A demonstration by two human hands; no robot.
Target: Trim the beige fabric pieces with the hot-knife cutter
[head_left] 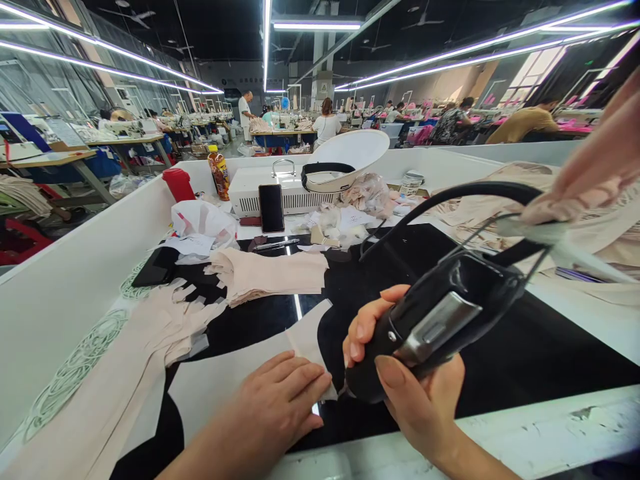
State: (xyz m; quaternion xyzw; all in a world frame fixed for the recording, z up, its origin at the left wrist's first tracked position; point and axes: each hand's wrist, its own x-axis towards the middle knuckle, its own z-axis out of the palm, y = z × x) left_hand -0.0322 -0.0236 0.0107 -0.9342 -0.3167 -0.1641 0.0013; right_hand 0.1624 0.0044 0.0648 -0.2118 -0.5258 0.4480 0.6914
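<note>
My left hand (pixel 280 400) lies flat, fingers stretched out, pressing a pale fabric piece (pixel 235 373) onto the black tabletop (pixel 525 353). My right hand (pixel 405 380) grips a black hand-held tool (pixel 440 313) with a metal plate on its side. The tool's tip touches the fabric's edge beside my left fingertips. A black cable (pixel 450 197) loops up from the tool toward the right. Another person's hand (pixel 595 167) reaches in at the upper right, touching the cable and a pale cloth.
A stack of beige fabric pieces (pixel 270 273) and a long row of cut pieces (pixel 125 373) lie to the left. A white machine (pixel 260 190) with a phone (pixel 271 208), a bottle (pixel 219 172) and a red cup (pixel 179 184) stand at the back. White walls (pixel 65 293) border the table.
</note>
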